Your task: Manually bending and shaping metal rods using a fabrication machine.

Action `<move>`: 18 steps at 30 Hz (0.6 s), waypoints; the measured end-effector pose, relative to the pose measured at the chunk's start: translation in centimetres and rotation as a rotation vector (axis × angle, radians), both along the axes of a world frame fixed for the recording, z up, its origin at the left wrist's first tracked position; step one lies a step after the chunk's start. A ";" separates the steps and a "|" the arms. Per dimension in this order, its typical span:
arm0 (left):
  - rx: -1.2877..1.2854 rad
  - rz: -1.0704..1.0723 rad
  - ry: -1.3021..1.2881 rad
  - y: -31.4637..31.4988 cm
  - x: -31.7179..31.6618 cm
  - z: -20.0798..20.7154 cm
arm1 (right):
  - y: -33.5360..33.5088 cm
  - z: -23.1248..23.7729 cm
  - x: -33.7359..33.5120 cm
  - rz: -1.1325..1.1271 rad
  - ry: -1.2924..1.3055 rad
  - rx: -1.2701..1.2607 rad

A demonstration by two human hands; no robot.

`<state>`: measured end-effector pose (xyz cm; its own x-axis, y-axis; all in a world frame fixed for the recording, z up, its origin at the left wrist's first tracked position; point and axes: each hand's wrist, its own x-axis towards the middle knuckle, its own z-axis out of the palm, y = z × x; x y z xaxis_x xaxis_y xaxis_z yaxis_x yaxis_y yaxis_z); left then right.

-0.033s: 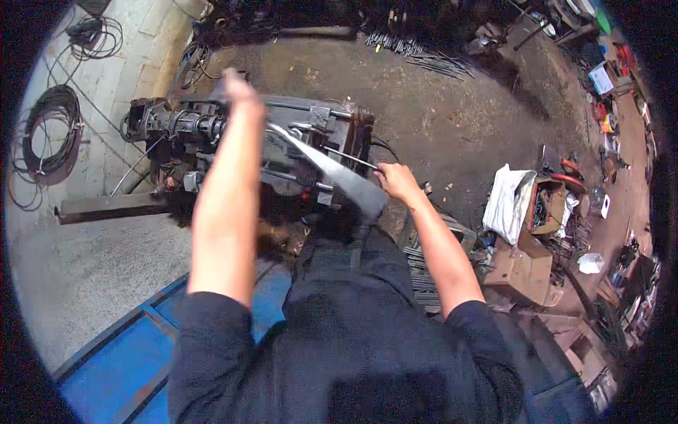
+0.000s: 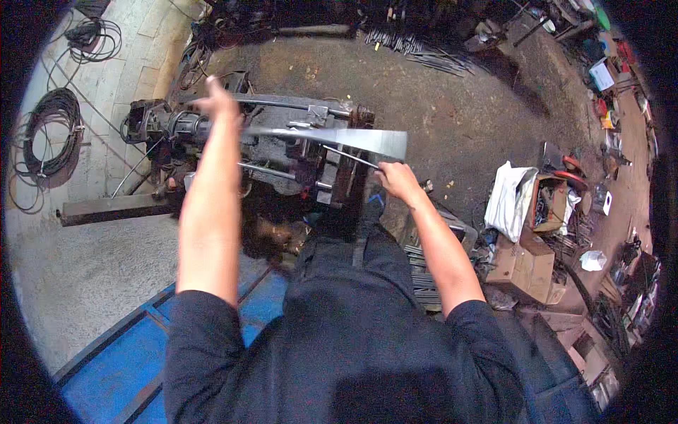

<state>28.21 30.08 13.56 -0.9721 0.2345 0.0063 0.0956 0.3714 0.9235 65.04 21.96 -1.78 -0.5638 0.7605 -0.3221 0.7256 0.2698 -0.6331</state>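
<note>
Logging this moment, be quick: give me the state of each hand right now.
Left hand: open, blurred, above the machine; nothing visibly held.
Right hand: closed, holding the end of a thin metal rod.

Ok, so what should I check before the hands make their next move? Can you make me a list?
1. Right hand has hold of the rod: ok.
2. Left hand is empty: cannot tell, it is blurred.
3. Pale streak over the machine is standing still: not ok, it is smeared as if something moves there.
4. Both hands are covered: not ok, they are bare.
5. Cardboard box is away from both hands: ok, it sits off to the right.
</note>
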 end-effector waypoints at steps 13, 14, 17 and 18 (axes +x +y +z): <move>-0.504 -0.708 0.752 -20.3 -2.8 0.6 | -2.4 -1.5 3.2 -0.121 0.366 -0.255; -0.525 -0.747 0.749 -20.5 -1.9 0.0 | -2.7 -1.9 3.4 -0.168 0.448 -0.235; -0.554 -0.851 0.600 -20.6 1.0 -0.8 | -3.4 -3.1 5.3 -0.234 0.483 -0.604; -0.516 -0.897 0.590 -20.5 1.4 -1.1 | -3.7 -3.2 6.3 -0.248 0.482 -0.599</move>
<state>29.64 9.58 12.50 -0.3386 0.9353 0.1031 0.8707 0.2699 0.4111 71.38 18.21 -4.96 -0.5824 0.6568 -0.4790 0.3300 -0.3474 -0.8777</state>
